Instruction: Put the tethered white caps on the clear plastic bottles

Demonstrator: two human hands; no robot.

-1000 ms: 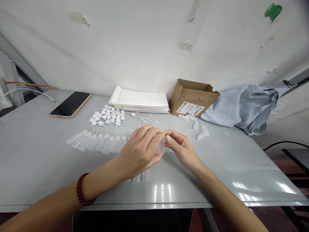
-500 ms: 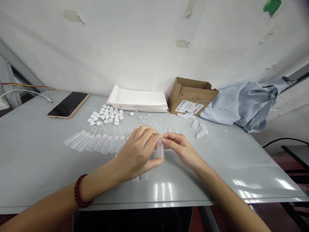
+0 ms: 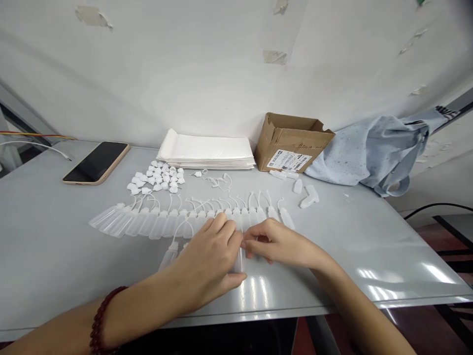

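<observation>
Two bare hands meet just in front of a long row of translucent plastic squeeze bottles (image 3: 192, 223) lying on a grey worktop (image 3: 48, 246). The left hand (image 3: 207, 261) curls its fingers around a loose bottle (image 3: 239, 260), held nearly upright; the right hand's (image 3: 277, 244) fingers pinch its top end. Small white tethered caps (image 3: 157, 176) lie beyond the row.

The left hand (image 3: 207, 261) and right hand (image 3: 277, 244) hold a translucent bottle (image 3: 239, 260) (plastic, it seems).
</observation>
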